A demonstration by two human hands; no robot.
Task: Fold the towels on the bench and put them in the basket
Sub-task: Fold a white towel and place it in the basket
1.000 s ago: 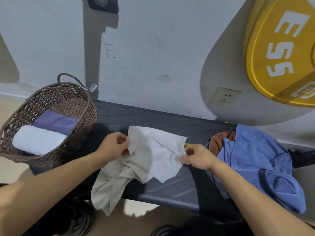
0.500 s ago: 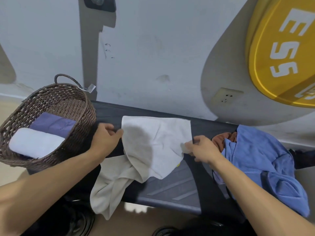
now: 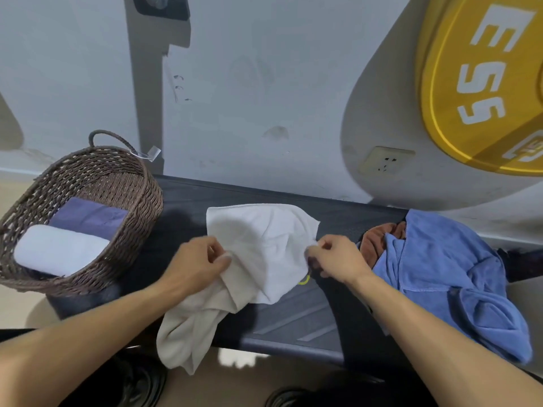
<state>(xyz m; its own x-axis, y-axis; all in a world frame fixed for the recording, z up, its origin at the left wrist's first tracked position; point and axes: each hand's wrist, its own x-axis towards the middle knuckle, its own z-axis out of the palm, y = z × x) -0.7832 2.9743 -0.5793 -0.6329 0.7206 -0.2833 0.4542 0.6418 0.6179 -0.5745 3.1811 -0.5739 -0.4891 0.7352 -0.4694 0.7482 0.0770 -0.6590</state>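
Note:
A white towel [image 3: 258,242] lies crumpled on the dark bench [image 3: 293,321], its lower part hanging over the front edge. My left hand [image 3: 202,259] pinches its left side, and my right hand [image 3: 335,259] pinches its right edge. The brown wicker basket [image 3: 138,183] stands on the bench's left end and holds a folded white towel [image 3: 58,248] and a folded purple towel [image 3: 88,215]. On the right end a blue towel [image 3: 440,274] lies heaped over a brown towel [image 3: 379,239].
A grey wall rises right behind the bench, with a power socket [image 3: 385,164] and a yellow disc [image 3: 482,83] at the upper right. Pale floor shows below the bench's front edge and left of the basket.
Both hands slid down from the towel's far corners toward me and now pinch it lower on each side. The top edge that was stretched flat has slackened and rounded.

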